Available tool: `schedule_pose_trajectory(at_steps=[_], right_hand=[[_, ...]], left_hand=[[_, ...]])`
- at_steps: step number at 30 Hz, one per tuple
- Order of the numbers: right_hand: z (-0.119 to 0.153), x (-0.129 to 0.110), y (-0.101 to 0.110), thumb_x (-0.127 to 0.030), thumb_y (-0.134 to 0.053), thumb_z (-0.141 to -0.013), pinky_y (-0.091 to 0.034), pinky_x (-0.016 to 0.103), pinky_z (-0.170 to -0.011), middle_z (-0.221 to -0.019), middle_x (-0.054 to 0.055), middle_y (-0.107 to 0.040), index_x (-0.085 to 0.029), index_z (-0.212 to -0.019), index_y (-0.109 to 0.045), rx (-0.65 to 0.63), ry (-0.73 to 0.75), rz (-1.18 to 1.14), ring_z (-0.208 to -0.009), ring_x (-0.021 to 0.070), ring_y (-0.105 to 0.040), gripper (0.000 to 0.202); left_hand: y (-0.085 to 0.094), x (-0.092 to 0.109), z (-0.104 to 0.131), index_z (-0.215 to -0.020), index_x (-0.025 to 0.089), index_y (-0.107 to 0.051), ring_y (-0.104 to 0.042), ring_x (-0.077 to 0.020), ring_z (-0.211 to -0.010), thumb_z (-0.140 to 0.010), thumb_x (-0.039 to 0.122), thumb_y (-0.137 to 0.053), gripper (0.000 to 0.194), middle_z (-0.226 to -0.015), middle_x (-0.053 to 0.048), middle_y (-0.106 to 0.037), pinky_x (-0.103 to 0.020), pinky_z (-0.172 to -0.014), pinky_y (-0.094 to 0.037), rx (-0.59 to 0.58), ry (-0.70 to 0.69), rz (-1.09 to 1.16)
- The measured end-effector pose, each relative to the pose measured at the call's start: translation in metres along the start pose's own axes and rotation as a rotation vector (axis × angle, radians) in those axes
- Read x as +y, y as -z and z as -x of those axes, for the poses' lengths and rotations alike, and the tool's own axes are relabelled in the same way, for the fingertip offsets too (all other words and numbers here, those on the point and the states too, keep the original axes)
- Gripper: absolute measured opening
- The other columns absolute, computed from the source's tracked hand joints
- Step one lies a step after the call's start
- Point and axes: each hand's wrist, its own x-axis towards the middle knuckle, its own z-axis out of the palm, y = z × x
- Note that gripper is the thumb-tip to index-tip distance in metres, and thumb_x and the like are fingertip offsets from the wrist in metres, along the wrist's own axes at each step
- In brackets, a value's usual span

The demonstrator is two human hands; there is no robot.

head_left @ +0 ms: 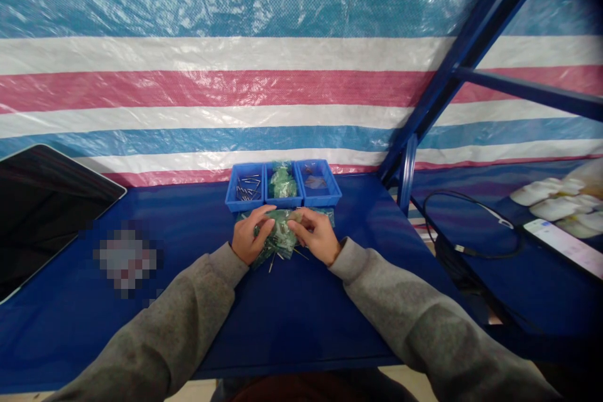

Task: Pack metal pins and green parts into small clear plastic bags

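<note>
Between my two hands is a greenish clear plastic bag with small thin metal pieces showing inside. My left hand pinches its left side, thumb and fingers closed. At the bag's right upper edge, my right hand grips it between thumb and fingertips. Several thin metal pins and more green plastic lie on the table under and around the hands. Just behind stand three joined blue bins: the left bin holds metal pins, the middle bin green bags, and the right bin small pieces I cannot make out.
A dark-screened monitor or tablet stands at the left of the blue table, near a blurred-out item. To the right are a blue metal frame, a black cable, a phone and white gloves. Striped sheeting hangs behind.
</note>
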Motion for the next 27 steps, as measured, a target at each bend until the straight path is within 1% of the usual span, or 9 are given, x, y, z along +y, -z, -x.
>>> schedule_pose_trajectory(at_steps=[3,5,9,11,13,17,21,24,27], right_hand=[[0.000,0.002,0.000,-0.041,-0.051,-0.085,-0.040,0.020,-0.040,-0.049,-0.006,-0.052,-0.019,-0.086,-0.055,0.033,-0.045,-0.097,-0.038,0.0092,-0.048,0.023],[-0.001,0.002,0.001,-0.040,-0.052,-0.085,-0.044,0.022,-0.044,-0.052,-0.004,-0.056,-0.019,-0.087,-0.055,0.028,-0.033,-0.101,-0.041,0.0104,-0.053,0.022],[-0.002,-0.002,0.005,-0.036,-0.053,-0.085,-0.048,0.024,-0.054,-0.069,0.001,-0.063,-0.018,-0.088,-0.058,0.012,0.065,0.015,-0.057,0.0130,-0.059,0.019],[-0.003,-0.005,0.006,-0.035,-0.054,-0.084,-0.048,0.025,-0.057,-0.082,0.005,-0.064,-0.017,-0.089,-0.060,0.033,0.130,0.087,-0.065,0.0141,-0.059,0.019],[-0.003,-0.007,0.007,-0.034,-0.055,-0.083,-0.047,0.025,-0.059,-0.085,0.006,-0.063,-0.017,-0.088,-0.061,0.052,0.173,0.143,-0.067,0.0143,-0.057,0.018],[-0.004,-0.007,0.005,-0.033,-0.054,-0.084,-0.044,0.024,-0.056,-0.073,0.003,-0.061,-0.018,-0.082,-0.062,0.076,0.174,0.194,-0.059,0.0123,-0.052,0.018],[-0.003,0.000,0.001,-0.037,-0.054,-0.084,-0.043,0.023,-0.051,-0.067,0.001,-0.061,-0.018,-0.083,-0.062,0.105,0.085,0.127,-0.052,0.0112,-0.052,0.021],[-0.002,0.004,0.000,-0.038,-0.054,-0.084,-0.044,0.023,-0.049,-0.058,-0.002,-0.060,-0.018,-0.084,-0.061,0.094,0.024,0.062,-0.047,0.0112,-0.054,0.021],[-0.002,0.002,0.002,-0.037,-0.056,-0.083,-0.044,0.022,-0.049,-0.058,-0.002,-0.060,-0.018,-0.086,-0.061,0.085,0.029,0.091,-0.048,0.0116,-0.055,0.020]], left_hand=[[-0.002,0.000,0.001,-0.110,0.016,-0.054,-0.063,-0.0109,-0.063,-0.082,0.028,-0.056,0.031,-0.103,-0.008,-0.064,-0.024,-0.065,-0.053,0.019,0.000,0.011],[-0.004,-0.001,0.001,-0.102,0.016,-0.058,-0.063,-0.0115,-0.067,-0.081,0.028,-0.058,0.024,-0.107,-0.010,-0.062,-0.025,-0.065,-0.054,0.069,-0.025,0.010],[-0.006,-0.002,0.001,-0.103,0.015,-0.057,-0.063,-0.0136,-0.075,-0.082,0.025,-0.056,0.023,-0.100,-0.009,-0.065,-0.025,-0.066,-0.053,0.144,-0.035,0.013],[-0.004,-0.002,0.000,-0.102,0.016,-0.059,-0.063,-0.0136,-0.075,-0.083,0.023,-0.055,0.020,-0.094,-0.007,-0.066,-0.026,-0.068,-0.053,0.126,-0.046,0.012],[-0.002,-0.002,-0.001,-0.097,0.016,-0.061,-0.062,-0.0141,-0.077,-0.084,0.021,-0.053,0.016,-0.090,-0.006,-0.066,-0.027,-0.071,-0.052,0.103,-0.069,0.013],[0.000,-0.002,-0.001,-0.100,0.016,-0.061,-0.061,-0.0129,-0.073,-0.084,0.021,-0.054,0.018,-0.089,-0.006,-0.066,-0.026,-0.069,-0.051,0.126,-0.060,0.013],[-0.003,-0.004,0.001,-0.101,0.015,-0.058,-0.060,-0.0101,-0.062,-0.079,0.026,-0.062,0.025,-0.098,-0.007,-0.065,-0.025,-0.064,-0.052,0.135,-0.033,0.004],[-0.005,-0.004,0.001,-0.089,0.015,-0.059,-0.062,-0.0114,-0.067,-0.078,0.027,-0.062,0.017,-0.106,-0.009,-0.063,-0.026,-0.068,-0.052,0.117,-0.053,-0.020],[-0.006,-0.005,0.001,-0.089,0.016,-0.059,-0.064,-0.0141,-0.077,-0.081,0.027,-0.059,0.014,-0.104,-0.009,-0.064,-0.027,-0.071,-0.052,0.122,-0.068,-0.033]])
